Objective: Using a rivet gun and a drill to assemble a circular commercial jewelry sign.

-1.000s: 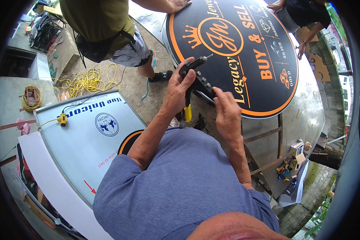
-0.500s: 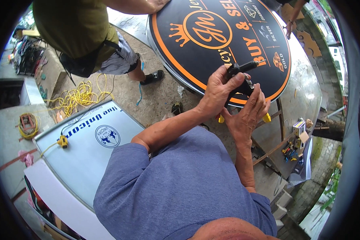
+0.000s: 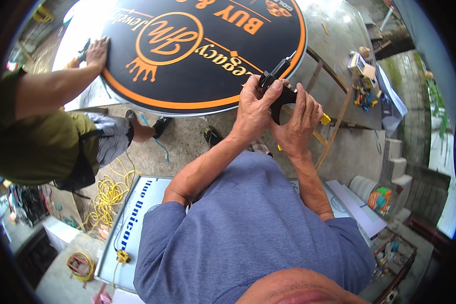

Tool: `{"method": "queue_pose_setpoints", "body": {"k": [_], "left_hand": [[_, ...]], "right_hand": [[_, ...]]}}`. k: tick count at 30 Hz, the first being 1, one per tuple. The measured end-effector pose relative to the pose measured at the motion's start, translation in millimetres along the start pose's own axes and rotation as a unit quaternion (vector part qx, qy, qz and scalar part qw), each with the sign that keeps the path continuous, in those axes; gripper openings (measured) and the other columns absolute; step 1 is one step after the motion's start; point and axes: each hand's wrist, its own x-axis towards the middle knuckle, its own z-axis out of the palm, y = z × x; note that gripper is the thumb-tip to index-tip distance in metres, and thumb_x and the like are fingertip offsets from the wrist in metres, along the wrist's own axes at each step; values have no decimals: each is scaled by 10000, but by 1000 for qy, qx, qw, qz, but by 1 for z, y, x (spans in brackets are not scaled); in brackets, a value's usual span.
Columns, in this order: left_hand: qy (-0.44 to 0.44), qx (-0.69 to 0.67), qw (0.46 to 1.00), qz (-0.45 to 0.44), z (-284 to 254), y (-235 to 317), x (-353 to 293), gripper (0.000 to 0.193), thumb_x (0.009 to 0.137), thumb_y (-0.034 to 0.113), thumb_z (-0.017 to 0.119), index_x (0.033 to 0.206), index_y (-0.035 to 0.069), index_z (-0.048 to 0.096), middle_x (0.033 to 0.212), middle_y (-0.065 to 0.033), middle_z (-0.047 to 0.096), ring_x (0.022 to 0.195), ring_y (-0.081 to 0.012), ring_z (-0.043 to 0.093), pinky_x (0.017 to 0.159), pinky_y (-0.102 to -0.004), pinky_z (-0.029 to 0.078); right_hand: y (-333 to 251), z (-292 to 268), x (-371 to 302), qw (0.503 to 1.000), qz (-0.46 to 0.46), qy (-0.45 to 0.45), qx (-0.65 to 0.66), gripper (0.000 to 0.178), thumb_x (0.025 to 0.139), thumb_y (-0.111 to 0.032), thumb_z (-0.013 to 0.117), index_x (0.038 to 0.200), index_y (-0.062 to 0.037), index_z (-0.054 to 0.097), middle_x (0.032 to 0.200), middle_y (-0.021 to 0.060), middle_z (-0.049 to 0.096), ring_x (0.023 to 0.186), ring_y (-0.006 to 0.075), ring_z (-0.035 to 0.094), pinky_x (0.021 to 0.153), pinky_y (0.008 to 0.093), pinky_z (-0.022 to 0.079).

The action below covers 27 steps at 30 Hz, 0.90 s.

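Note:
My left hand (image 3: 254,105) grips a black hand tool (image 3: 274,71) with a cylindrical barrel and a thin metal tip pointing up and away; its exact kind I cannot make out. On the tool's right side, my right hand (image 3: 298,121) has its fingers bent against the curved black lower part, thumb below. The tool is held over the near edge of a large round sign (image 3: 187,91), black with an orange ring and gold and orange lettering. Part of the tool's body is hidden by my fingers.
At left, another person in an olive shirt (image 3: 40,147) rests a hand (image 3: 97,51) on the sign's edge. Yellow cable (image 3: 109,195) lies coiled on the ground. A white sign panel (image 3: 152,190) is behind me. Boxes and small tools (image 3: 362,93) sit on the metal surface at right.
My view has turned, so the round sign and the other person appear farther left. The black tool stays in both my hands. The other person's hand still rests on the sign.

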Motion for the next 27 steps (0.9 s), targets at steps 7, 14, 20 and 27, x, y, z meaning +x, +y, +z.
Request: {"method": "queue_pose_setpoints", "body": {"k": [7, 14, 20, 27], "left_hand": [[-18, 209, 978, -19, -32, 1, 2, 448, 967, 194, 641, 1326, -32, 496, 1193, -180, 655, 1056, -206, 645, 912, -323, 525], [246, 327, 906, 111, -102, 12, -33, 247, 992, 149, 595, 1190, 2, 607, 861, -54, 650, 628, -40, 522, 540, -174, 410], [453, 345, 789, 228, -157, 11, -55, 231, 997, 185, 603, 1157, 19, 615, 788, 28, 578, 655, -16, 491, 543, -157, 375], [567, 287, 737, 231, -187, -6, -84, 300, 1021, 260, 551, 1165, 2, 600, 731, 29, 532, 579, -33, 433, 501, -185, 344]], "right_hand": [[84, 8, -20, 997, 54, -32, -55, 867, 703, -394, 813, 1394, -18, 448, 1176, 135, 571, 1101, 294, 535, 953, 490, 362], [228, 68, -14, 964, 192, -122, -138, 857, 750, -546, 745, 1373, -22, 476, 1173, 165, 599, 1112, 340, 566, 927, 538, 409], [318, 145, 16, 952, 233, -147, -132, 833, 726, -622, 741, 1332, -92, 525, 1239, 167, 614, 1171, 387, 561, 914, 625, 428], [360, 198, 49, 936, 271, -195, -111, 875, 751, -651, 705, 1386, -87, 493, 1340, 176, 562, 1257, 391, 509, 964, 635, 390]]}}
